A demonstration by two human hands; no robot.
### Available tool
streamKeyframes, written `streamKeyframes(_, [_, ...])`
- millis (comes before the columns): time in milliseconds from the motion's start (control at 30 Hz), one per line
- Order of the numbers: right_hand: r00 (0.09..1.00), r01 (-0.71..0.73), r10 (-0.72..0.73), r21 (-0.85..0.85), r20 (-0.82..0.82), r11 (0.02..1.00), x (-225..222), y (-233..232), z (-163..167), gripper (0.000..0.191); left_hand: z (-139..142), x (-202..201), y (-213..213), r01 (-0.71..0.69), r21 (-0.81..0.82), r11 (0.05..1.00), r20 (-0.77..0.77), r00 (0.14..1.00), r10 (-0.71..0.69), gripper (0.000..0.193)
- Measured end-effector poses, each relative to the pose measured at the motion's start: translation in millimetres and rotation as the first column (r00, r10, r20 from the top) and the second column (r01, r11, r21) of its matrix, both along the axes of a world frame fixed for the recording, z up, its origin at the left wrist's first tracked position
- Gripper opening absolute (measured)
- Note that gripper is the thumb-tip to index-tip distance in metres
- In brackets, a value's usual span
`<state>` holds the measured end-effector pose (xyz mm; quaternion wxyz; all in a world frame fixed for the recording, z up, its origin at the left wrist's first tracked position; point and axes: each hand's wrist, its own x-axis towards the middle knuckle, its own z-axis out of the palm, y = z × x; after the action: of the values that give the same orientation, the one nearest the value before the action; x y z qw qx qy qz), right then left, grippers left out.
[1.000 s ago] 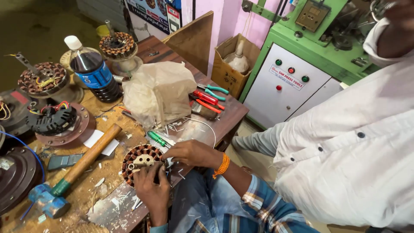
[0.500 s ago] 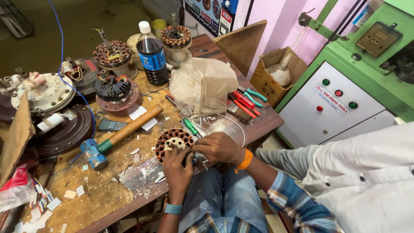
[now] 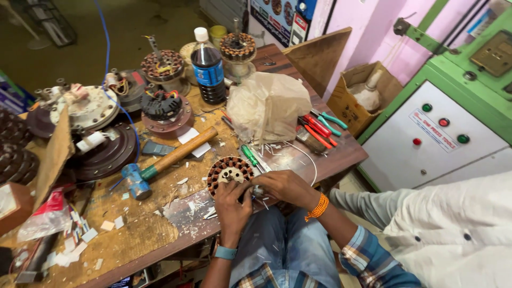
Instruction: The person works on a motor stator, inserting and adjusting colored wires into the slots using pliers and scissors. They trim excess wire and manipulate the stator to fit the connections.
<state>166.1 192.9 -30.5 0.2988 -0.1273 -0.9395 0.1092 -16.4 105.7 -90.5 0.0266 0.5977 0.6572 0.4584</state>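
Reading from left to right: dismantled fan motors [image 3: 88, 106] crowd the far left of a littered wooden workbench [image 3: 144, 229]. Next lies a wooden-handled hammer [image 3: 165, 160] with a blue head, pointing diagonally toward the bench's middle. Behind it stand a dark soft-drink bottle [image 3: 208, 66] and further wound stators. At the near edge, a round motor stator [image 3: 229, 173] with copper-coloured windings rests on the bench. The left hand [image 3: 233, 205], wearing a blue wristband, grips the stator's near rim, fingers closed on it. The right hand [image 3: 285, 186], with an orange band at the wrist, lies just beside the stator on its right, fingers curled at its edge; whether they pinch anything cannot be told. A green-handled screwdriver [image 3: 249, 156] lies just behind the stator. Further right sit a crumpled plastic bag [image 3: 269, 104], red-handled pliers [image 3: 317, 128], and, past the bench, a green-and-white control cabinet [image 3: 442, 133].
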Motion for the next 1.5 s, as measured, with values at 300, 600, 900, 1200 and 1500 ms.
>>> streamKeyframes(300, [0.994, -0.092, 0.104, 0.278, -0.028, 0.956, -3.6, 18.6, -3.8, 0.037, 15.0, -1.2, -2.0, 0.025, 0.003, 1.000, 0.118, 0.993, -0.025, 0.020])
streamKeyframes(600, [0.918, 0.385, -0.381, -0.014, 0.108, 0.923, -17.0, -18.3, 2.3, 0.010, 31.8, 1.9, -11.5, 0.030, 0.166, 0.986, -0.102, 0.995, -0.013, 0.027])
streamKeyframes(900, [0.910, 0.280, -0.409, -0.630, -0.065, 0.724, 8.8, -93.5, -74.3, 0.027, -6.4, -0.9, -60.2, 0.097, 0.417, 0.904, -0.091, 0.994, -0.064, 0.033])
streamKeyframes(1200, [0.846, 0.044, -0.531, -0.987, -0.044, 0.152, -22.0, -170.6, -116.0, 0.039, -4.2, -90.2, -199.6, -0.466, 0.320, 0.825, 0.045, 0.877, 0.479, 0.007])
streamKeyframes(1500, [0.877, 0.172, -0.480, -0.945, 0.018, 0.279, -36.7, -181.0, -102.8, 0.038, -42.9, -216.9, -335.5, -0.923, 0.041, 0.382, 0.698, 0.300, 0.651, 0.005])
